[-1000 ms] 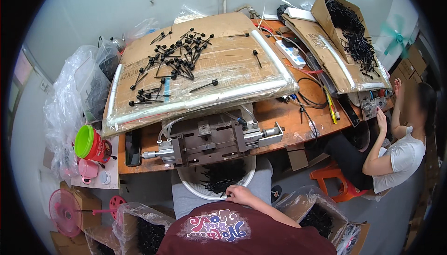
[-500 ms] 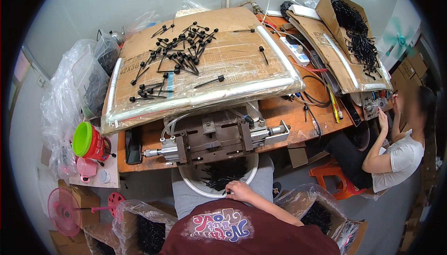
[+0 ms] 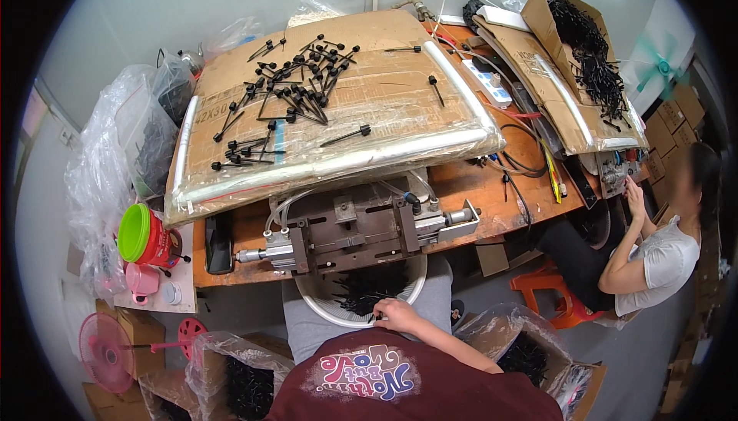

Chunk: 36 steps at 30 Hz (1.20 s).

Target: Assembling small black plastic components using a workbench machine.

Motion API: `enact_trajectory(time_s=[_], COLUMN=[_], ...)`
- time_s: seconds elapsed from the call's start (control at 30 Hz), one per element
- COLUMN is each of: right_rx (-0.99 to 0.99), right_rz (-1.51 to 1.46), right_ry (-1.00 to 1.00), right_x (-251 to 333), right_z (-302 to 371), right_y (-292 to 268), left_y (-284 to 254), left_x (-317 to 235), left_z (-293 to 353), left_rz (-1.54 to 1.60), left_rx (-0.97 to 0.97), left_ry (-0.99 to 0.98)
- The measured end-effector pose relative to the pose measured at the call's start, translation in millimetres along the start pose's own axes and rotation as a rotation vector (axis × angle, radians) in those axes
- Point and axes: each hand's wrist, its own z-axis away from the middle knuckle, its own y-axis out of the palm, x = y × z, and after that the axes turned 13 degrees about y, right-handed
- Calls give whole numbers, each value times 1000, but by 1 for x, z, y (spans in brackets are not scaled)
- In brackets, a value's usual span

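My right hand [image 3: 396, 315] is at the near right rim of a round white basket [image 3: 311, 306] on my lap. Its fingers are bent and drawn together; whatever is between them is too small to make out. Inside the basket lies a heap of thin black parts [image 3: 367, 286]. My left hand does not show. Just beyond the basket, a dark metal clamping fixture [image 3: 350, 238] with a cylinder on each side is mounted at the table edge. Behind it, a tape-edged cardboard board [image 3: 369, 83] carries many loose black pins with knobbed heads [image 3: 307, 102].
A black phone-like slab [image 3: 220, 243] lies left of the fixture. A red bucket with a green rim [image 3: 146, 233] stands at left. Plastic-lined boxes [image 3: 523, 352] flank me. At right, a co-worker [image 3: 653, 260] sits by another fixture [image 3: 613, 174]; a pink fan [image 3: 108, 348] is lower left.
My right hand stays almost in the same place at the basket rim. The co-worker's raised hand has come down toward their fixture. The pins on the board have not moved.
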Motion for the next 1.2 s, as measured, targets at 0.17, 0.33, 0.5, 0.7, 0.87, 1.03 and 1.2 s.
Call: enact_trajectory(time_s=[0.17,0.33,0.5,0.7,0.87,1.03,1.2], right_rx=[-31,-19,-35,-93,-10,-49,-69], right_rz=[4,0,-6,-7,-55,-36,-62], right_ry=[-14,-4,-10,-34,58,44,73], right_x=[2,0,2,-1,-1,-1,2], right_z=[1,3,3,5,4,4,7], right_y=[2,1,1,7,3,6,5], left_y=[-1,-3,-8,-13,-15,-13,-7], left_x=[-1,0,3,7,7,7,6], left_z=[0,2,5,6,5,5,7], left_rz=[4,6,9,7,10,10,-13], left_rx=[-5,-2,-6,-16,-17,-11,8], left_ry=[-1,-3,-6,-15,-18,-18,-6])
